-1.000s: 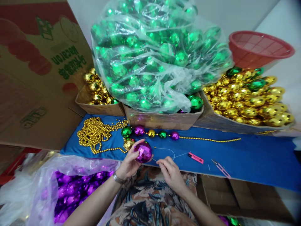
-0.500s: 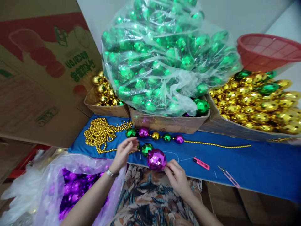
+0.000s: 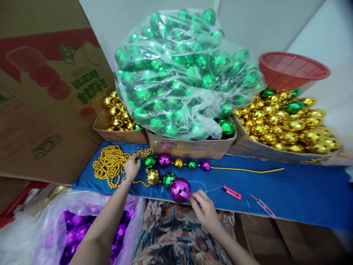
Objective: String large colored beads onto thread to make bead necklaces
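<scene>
My right hand point(image 3: 205, 212) pinches with thumb and forefinger at the right end of a large faceted purple ball point(image 3: 180, 190). Strung beside that ball are a green ball point(image 3: 169, 179) and a gold ball point(image 3: 152, 176). My left hand point(image 3: 131, 167) is at the loose small gold beads by the heap of gold bead strings point(image 3: 109, 165). Its fingers are drawn together, and what they hold, if anything, is hidden. Behind, a row of green, purple and gold balls leads into a thin gold strand point(image 3: 248, 170). A fine white thread point(image 3: 202, 184) curves right of the purple ball.
A pink cutter point(image 3: 232, 192) and pink-handled snips point(image 3: 263, 206) lie on the blue cloth point(image 3: 303, 195). Cartons behind hold gold balls point(image 3: 286, 125) and a bag of green balls point(image 3: 187, 81). A lilac bag point(image 3: 55, 221) of purple balls stands lower left, with a red basket point(image 3: 293, 68) at back right.
My left hand has moved left and up from beside the strung balls to the small gold beads, uncovering the gold ball. My right hand stays at the purple ball. The camera view has shifted slightly.
</scene>
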`<state>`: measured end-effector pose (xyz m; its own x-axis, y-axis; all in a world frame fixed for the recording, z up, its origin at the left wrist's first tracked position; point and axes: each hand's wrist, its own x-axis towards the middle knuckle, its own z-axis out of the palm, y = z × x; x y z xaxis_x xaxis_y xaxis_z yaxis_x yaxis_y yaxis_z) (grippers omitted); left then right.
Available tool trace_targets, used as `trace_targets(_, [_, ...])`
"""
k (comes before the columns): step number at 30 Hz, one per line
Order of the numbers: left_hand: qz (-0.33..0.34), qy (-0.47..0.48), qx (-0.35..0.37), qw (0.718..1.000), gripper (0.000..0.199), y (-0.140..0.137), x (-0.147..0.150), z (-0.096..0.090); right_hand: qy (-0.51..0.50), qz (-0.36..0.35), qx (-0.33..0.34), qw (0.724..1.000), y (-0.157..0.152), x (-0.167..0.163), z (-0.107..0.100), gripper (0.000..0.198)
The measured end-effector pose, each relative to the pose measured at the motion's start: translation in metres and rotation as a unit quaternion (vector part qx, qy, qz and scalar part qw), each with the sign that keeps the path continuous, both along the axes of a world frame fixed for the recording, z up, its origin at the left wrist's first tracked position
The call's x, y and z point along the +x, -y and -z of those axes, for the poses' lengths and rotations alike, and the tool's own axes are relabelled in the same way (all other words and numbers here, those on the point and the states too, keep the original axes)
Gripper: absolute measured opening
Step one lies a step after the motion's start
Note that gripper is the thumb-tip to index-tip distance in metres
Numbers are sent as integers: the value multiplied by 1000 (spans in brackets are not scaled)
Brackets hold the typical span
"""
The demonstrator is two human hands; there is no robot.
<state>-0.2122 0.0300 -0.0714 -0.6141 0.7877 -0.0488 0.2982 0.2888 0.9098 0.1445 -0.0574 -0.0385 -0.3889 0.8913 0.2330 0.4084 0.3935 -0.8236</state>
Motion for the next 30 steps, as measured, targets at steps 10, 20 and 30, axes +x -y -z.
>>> trace_targets(10, [92, 444, 47, 890, 36, 53, 83, -61, 19, -11, 23, 999, -7, -9, -11, 19])
trace_targets(20, [127, 507, 22, 852, 34, 60, 111, -70, 42, 2, 32, 999, -6, 0, -13, 24])
trace_targets(30, [152, 479, 19, 864, 31, 61, 115, -69, 50, 4, 36, 998, -6, 5, -11, 21])
